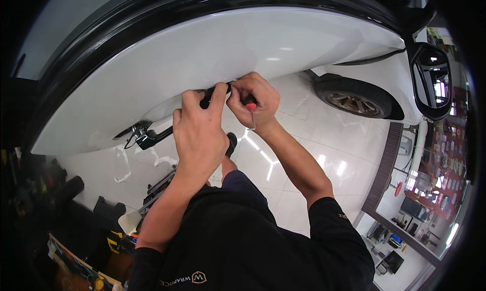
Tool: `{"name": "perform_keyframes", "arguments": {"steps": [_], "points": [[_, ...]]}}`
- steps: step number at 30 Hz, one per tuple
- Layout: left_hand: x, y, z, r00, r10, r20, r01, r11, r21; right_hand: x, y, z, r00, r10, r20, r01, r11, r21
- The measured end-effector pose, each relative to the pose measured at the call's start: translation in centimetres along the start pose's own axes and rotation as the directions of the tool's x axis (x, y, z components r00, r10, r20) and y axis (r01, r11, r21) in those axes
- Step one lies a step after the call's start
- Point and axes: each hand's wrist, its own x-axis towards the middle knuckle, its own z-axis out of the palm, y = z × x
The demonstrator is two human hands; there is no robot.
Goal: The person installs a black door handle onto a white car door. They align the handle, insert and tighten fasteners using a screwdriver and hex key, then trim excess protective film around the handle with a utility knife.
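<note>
A black door handle (pixel 150 138) stands out along the side of a white car door (pixel 243 43), its rear end away from the panel near a dark opening, with thin wires (pixel 131 137) looping beside it. Its middle runs beneath the left grip (pixel 200 121), whose bent fingers close over the bar; exactly where the thumb presses is hidden. The right grip (pixel 267 99) keeps a red-and-black hand tool (pixel 251 107) with a bent metal shank tucked against the palm, while its fingertips pinch at the dark piece by the handle's forward end; whether they clasp it firmly, I cannot tell.

The handle looks like stiff, fairly light plastic, its glossy skin likely slippery. The solid bar seems the best place to take hold; the wires look delicate and should bear no pull. The door's shiny paint would probably scratch under the metal shank.

Farther out, a wing mirror (pixel 430 81) and a front wheel (pixel 352 99) lie to the right, pale floor tiles (pixel 298 101) below, and a black shoe (pixel 232 144) shows between the forearms.
</note>
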Motion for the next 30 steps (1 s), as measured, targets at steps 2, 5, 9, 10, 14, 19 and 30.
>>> {"name": "perform_keyframes", "arguments": {"steps": [2, 5, 9, 10, 14, 19, 30], "points": [[0.3, 0.0, 0.0, 1.000, -0.015, 0.012, 0.015, 1.000, -0.011, 0.4, 0.4, 0.0, 1.000, -0.016, -0.001, 0.016, 1.000, 0.009], [0.1, -0.1, 0.2, 0.999, -0.033, 0.008, 0.033, 0.999, -0.026, 0.5, -0.1, 0.2, 0.999, -0.032, 0.002, 0.032, 0.998, 0.062], [0.2, -0.1, 0.0, 1.000, -0.023, -0.017, 0.023, 0.999, -0.036, 0.8, -1.9, -0.6, 0.996, -0.066, 0.057, 0.063, 0.997, 0.047], [0.3, -0.2, 0.0, 1.000, -0.019, -0.015, 0.018, 0.999, -0.034, 0.4, -1.5, -1.1, 0.996, -0.063, 0.070, 0.063, 0.998, 0.008], [0.3, -0.3, 0.5, 0.999, -0.024, -0.032, 0.023, 0.999, -0.045, -2.7, -1.3, -2.3, 0.988, 0.144, 0.062, -0.147, 0.988, 0.048], [0.2, -0.1, 0.4, 0.998, -0.049, -0.027, 0.049, 0.999, -0.020, -0.8, -2.8, -2.0, 0.950, 0.314, 0.000, -0.313, 0.948, -0.049], [0.0, -0.8, 0.1, 1.000, -0.004, -0.026, 0.004, 1.000, -0.026, 1.8, -4.4, -1.7, 0.947, 0.296, 0.122, -0.261, 0.934, -0.244]]}}
